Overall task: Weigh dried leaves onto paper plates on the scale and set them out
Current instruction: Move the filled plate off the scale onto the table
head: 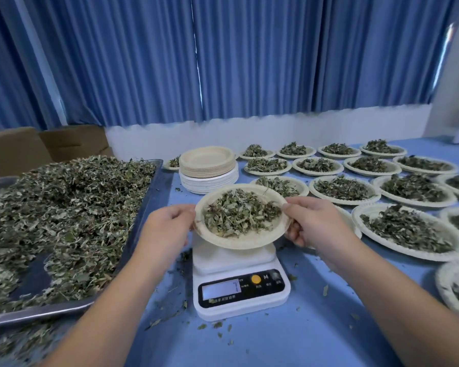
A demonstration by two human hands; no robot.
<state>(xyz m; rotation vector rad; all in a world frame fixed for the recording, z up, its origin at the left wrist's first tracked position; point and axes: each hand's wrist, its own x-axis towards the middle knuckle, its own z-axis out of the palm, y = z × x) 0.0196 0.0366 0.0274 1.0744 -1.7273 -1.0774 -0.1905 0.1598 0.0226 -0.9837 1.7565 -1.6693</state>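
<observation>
while the fingers (183, 209) of the left hand (167, 226) curl round the left rim of a round cream paper plate (236, 242), the right hand (313, 226) grips the opposite rim, thumb on top and the other fingers tucked beneath, so both hands are closed on this one plate. a loose heap of dried green-grey leaves (239, 215) fills the plate, which is tilted with its near edge lower. it sits over the platform of a white digital kitchen scale (223, 260); whether it touches the platform cannot be told. the scale's lit display (220, 290) faces the person, its figure too blurred to read, with a yellow button (256, 279) just beside it. left of the scale a large shallow metal tray (150, 205) holds a big mound of loose dried leaves (64, 207). behind the held plate stands a stack of empty paper plates (208, 170), cream ones on top of white ones. to the right, rows of filled paper plates (362, 215) are set out, each with its own pile of leaves. all of this rests on a blue-covered bench (316, 327), where leaf crumbs (167, 317) lie scattered round the scale. brown cardboard boxes (37, 147) stand behind the tray, and pleated blue curtains (249, 62) hang along the back wall.
</observation>
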